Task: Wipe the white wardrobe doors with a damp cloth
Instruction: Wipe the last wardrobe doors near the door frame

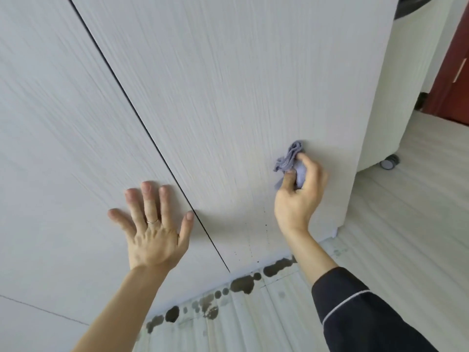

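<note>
Two white wood-grain wardrobe doors fill the view, split by a dark vertical gap: the left door [63, 128] and the right door [241, 80]. My right hand [300, 196] grips a bunched grey-blue cloth [291, 158] and presses it against the lower right part of the right door. My left hand [154, 224] lies flat with fingers spread on the left door, its thumb close to the gap. A ring sits on one finger. Small dark specks dot the right door near its bottom edge.
Dark wet blotches [241, 284] line the pale floor along the wardrobe's base. To the right stands a white cabinet on a castor wheel [389, 162], and beyond it a dark red door [454, 72]. Pale floorboards [406, 237] spread to the right.
</note>
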`<state>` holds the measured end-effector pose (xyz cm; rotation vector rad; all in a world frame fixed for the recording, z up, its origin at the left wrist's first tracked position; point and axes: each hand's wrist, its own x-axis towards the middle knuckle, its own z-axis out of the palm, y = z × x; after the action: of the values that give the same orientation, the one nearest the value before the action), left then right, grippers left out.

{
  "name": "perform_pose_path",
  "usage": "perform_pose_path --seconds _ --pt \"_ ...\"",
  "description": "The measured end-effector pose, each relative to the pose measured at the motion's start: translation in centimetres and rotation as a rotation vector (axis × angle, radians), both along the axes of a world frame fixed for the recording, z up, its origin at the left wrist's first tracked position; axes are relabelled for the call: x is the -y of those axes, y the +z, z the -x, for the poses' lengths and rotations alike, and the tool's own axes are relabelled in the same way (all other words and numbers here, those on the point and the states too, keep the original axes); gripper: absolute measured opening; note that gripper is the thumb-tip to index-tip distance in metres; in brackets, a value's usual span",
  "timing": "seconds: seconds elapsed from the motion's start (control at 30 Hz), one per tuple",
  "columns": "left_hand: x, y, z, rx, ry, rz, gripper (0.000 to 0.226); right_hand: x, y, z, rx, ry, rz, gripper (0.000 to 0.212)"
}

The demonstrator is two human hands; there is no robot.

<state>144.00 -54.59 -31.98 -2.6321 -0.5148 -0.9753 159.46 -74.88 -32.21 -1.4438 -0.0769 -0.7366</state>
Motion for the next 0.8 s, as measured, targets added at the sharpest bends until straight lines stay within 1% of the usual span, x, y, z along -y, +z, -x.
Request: perform_pose_path --seconds 0.03,0.07,0.17,0.23,0.3,0.43,0.6,0.7,0.77,0.8 --pt "0.0 0.0 0.0 -0.013 -0.003 -0.001 0.082 -0.5 0.1 0.5 0.011 -0.004 0.002 0.035" --pt "-0.1 0.0 0.1 -0.021 -0.020 0.002 0.082 -1.3 -0.4 1.5 0.068 0.012 0.057 0.035" --pt "-0.1 0.1 0.3 -0.009 -0.062 -0.005 0.080 -3.5 -3.1 5.2 0.267 0.211 0.341 0.034" --pt "0.0 0.4 0.6 0.002 -0.084 0.002 0.078 -3.8 -4.1 6.6 0.279 0.325 0.430 0.033" --pt "0.2 0.6 0.7 0.018 -0.098 -0.010 0.079 -3.3 -3.5 6.0 0.226 0.329 0.389 0.036" --pt "0.5 0.3 0.8 0.025 -0.088 -0.025 0.083 -1.0 -2.1 2.6 0.015 0.126 0.129 0.041" --pt "0.3 -0.1 -0.1 0.035 -0.088 -0.032 0.087 0.9 -5.5 1.0 -0.175 0.076 0.023 0.046" --pt "-0.2 -0.5 -0.5 0.058 -0.071 -0.108 0.086 -0.9 -6.7 3.2 -0.157 0.064 -0.001 0.044" --pt "-0.7 -0.8 -0.5 0.072 -0.081 -0.148 0.086 -3.4 -7.1 5.8 -0.125 0.121 0.027 0.042" --pt "-0.8 -0.9 -0.5 0.075 -0.099 -0.132 0.086 -4.8 -7.6 7.3 -0.118 0.172 0.049 0.041"
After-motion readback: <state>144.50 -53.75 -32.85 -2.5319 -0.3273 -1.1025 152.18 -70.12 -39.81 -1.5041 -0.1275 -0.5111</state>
